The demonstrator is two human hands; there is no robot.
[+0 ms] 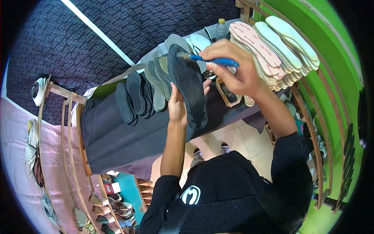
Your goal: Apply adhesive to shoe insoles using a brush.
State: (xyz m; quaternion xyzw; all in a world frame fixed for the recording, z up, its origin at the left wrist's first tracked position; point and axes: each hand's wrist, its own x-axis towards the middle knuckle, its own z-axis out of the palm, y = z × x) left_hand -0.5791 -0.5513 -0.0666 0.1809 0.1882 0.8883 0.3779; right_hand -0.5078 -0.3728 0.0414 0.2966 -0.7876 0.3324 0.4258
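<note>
My left hand [178,106] grips a large black insole [189,84], holding it up above the table with its thumb across the near side and fingertips showing at the other edge. In my right hand [235,64] is a paintbrush with a blue handle [222,61]; its bristles rest on the upper part of the insole. Left of the held insole, black insoles [137,91] lie in stacks beside grey-olive ones [156,87]. Just below my right hand sits a small wooden box [227,96] with dark contents I cannot make out.
Tall stacks of pink insoles [255,43] and white insoles [286,39] stand at the right end of the dark cloth-covered table [113,144]. A clear bottle with a yellow cap [221,29] is behind. Wooden racks flank both sides; a shoe shelf [117,206] stands at lower left.
</note>
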